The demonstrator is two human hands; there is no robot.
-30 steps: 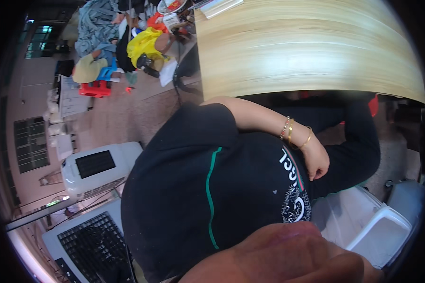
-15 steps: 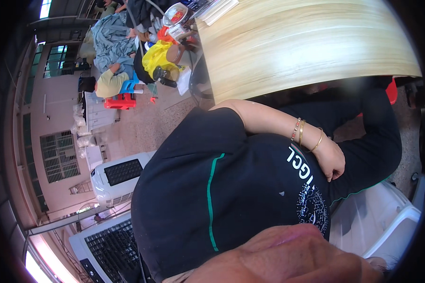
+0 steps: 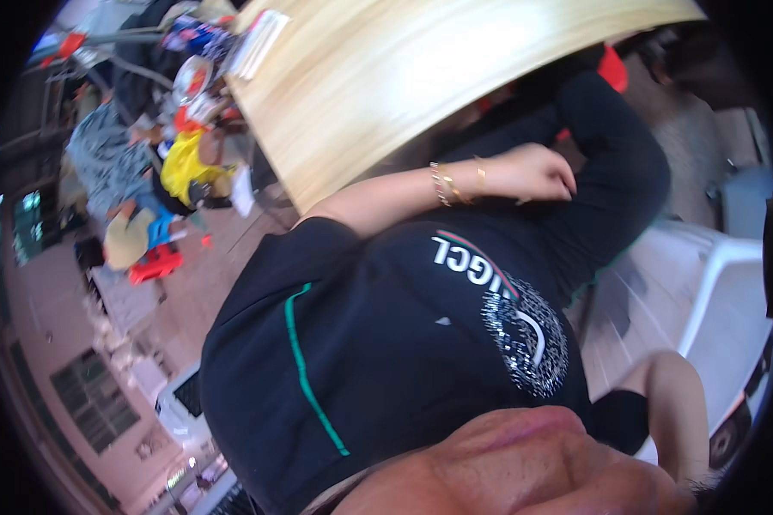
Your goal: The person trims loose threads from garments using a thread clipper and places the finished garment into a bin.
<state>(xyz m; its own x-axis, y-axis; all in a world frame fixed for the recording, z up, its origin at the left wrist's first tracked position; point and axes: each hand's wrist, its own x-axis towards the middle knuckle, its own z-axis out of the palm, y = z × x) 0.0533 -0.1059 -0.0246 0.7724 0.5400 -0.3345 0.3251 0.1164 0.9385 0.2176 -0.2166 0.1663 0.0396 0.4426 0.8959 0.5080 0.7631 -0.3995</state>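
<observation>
My left hand (image 3: 532,172) rests on my dark trousers (image 3: 614,163), just below the edge of a pale wooden table (image 3: 404,77). Its fingers are loosely bent and slightly apart, and it holds nothing. Gold bracelets (image 3: 445,183) ring the wrist. My bare left forearm runs from the short sleeve of my black printed T-shirt (image 3: 386,343). At the lower right only my right upper arm (image 3: 670,403) shows, coming out of its black sleeve. My right hand is out of the picture.
A white plastic chair (image 3: 730,283) is under me at the right. Papers (image 3: 262,39) lie on the table's far corner. Other people (image 3: 180,163) sit at the far left near a red stool (image 3: 155,262). A white machine (image 3: 180,403) stands on the floor at lower left.
The view has swung and tilted, so the table now sits higher and further left. My left hand has stayed on my lap. The keyboard seen earlier at lower left has slipped out of view.
</observation>
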